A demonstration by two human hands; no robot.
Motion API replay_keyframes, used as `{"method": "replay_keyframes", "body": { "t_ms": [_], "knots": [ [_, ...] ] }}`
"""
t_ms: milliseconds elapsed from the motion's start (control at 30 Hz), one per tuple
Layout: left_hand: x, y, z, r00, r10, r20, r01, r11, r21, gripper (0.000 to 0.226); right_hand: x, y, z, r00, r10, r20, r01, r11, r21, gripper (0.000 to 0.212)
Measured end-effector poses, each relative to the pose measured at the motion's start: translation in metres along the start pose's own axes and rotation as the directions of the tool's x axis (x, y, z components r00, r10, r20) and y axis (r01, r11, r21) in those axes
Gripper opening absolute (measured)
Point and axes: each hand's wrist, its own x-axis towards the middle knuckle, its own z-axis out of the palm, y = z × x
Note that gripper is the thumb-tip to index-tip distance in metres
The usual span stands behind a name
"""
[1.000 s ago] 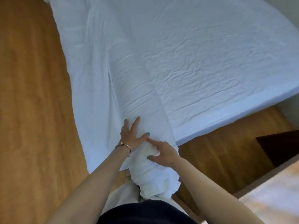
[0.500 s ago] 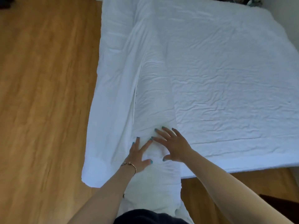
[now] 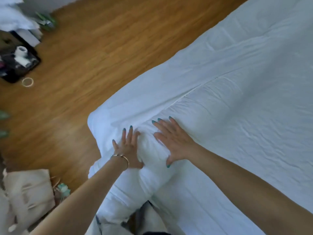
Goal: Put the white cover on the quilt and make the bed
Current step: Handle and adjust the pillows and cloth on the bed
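Rolled quilt (image 3: pixel 152 160) inside white cover (image 3: pixel 220 78), at near left corner of bed (image 3: pixel 279 150). Versus half a second ago: roll pushed further along, view swung left. Left hand (image 3: pixel 129 150) and right hand (image 3: pixel 172 141) flat, fingers spread, pressing roll. Unrolling likely mid-way. Dark tray (image 3: pixel 10 77) on floor (image 3: pixel 101 48) holds tissue rolls (image 3: pixel 21 55).

Both hands press flat on a rolled bundle of white quilt (image 3: pixel 152 155) at the near corner of the bed. The left hand (image 3: pixel 129 148), with a thin bracelet (image 3: pixel 122 158) at its wrist, lies on the roll's left side, fingers straight. The right hand (image 3: pixel 172 141) spreads on the right side. The white cover (image 3: pixel 228 68) stretches away to the far right, creased. At far left on the wooden floor (image 3: pixel 84 56) lie a dark tray (image 3: pixel 10 75) and a small ring (image 3: pixel 27 82); a beige bag (image 3: pixel 28 189) sits near left.
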Motion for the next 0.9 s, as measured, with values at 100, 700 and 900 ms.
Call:
{"method": "replay_keyframes", "body": {
  "t_ms": [100,700,900],
  "knots": [
    [-0.018,0.007,0.003,0.981,-0.187,0.058,0.192,0.976,-0.103,0.14,0.019,-0.003,-0.014,0.998,-0.06,0.005,0.06,0.998,0.03,0.138],
    [-0.02,0.006,0.041,0.986,-0.148,-0.084,0.143,0.988,-0.061,0.118,0.038,-0.026,-0.018,0.918,-0.109,0.381,0.103,0.994,0.034,0.128],
    [-0.053,0.057,0.073,0.993,-0.116,-0.034,0.11,0.984,-0.141,0.078,-0.023,-0.035,0.015,0.966,-0.086,0.244,0.083,0.996,0.025,0.109]
  ]
}}
